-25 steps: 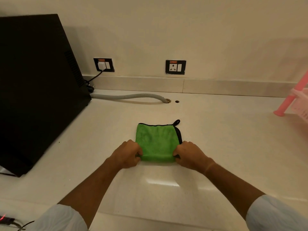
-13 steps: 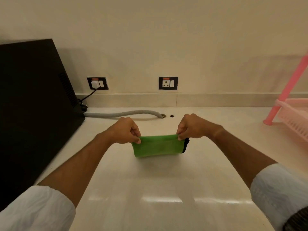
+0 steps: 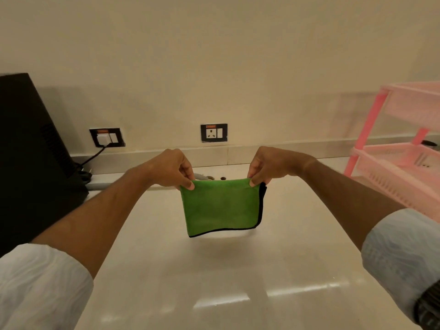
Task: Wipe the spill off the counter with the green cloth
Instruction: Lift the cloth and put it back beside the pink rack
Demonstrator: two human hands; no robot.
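Green cloth (image 3: 221,207): held up in the air above the counter, hanging flat from its top edge; folded, with black trim along the right and bottom edges. Its shadow falls on the surface just below it.

Left hand (image 3: 172,168): fingers closed in a pinch on the cloth's top left corner, thumb in front of the fabric.

Right hand (image 3: 270,164): fingers closed in a pinch on the top right corner, at the same height as the other hand (the top edge runs straight and level between the two).

Counter (image 3: 214,282): pale, glossy stone, catching bright strips of reflected light near the viewer. No spill can be made out on it from this view.

Sleeves: light fabric pushed up on both forearms; left sleeve (image 3: 40,287) at the near left, right sleeve (image 3: 402,253) at the near right.

Black appliance (image 3: 31,163): tall dark box on the far left of the counter, vent slots on its side.

Grey hose (image 3: 104,185): lies along the far counter from the appliance toward a hole behind the cloth, partly hidden by the left arm.

Left wall socket (image 3: 107,137): white plug in it, black cable dropping toward the appliance.

Middle wall socket (image 3: 214,132): on the far wall above the hands.

Pink rack (image 3: 402,148): plastic tiered shelf on the far right, standing on the counter.
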